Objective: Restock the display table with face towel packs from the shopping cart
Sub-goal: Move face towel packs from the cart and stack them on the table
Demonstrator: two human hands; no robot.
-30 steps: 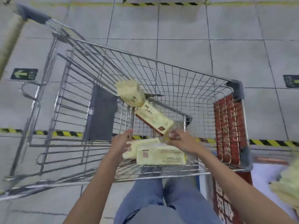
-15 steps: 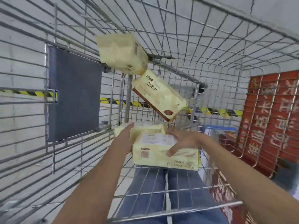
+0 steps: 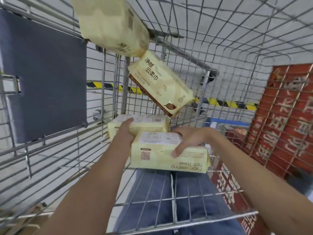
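Head: left hand on rear pack, fingers behind near pack

Cream towel packs in wire cart; two tilted.

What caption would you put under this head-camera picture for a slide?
Inside a shopping cart, the right hand grips the near towel pack; the left hand lies on the rear pack.
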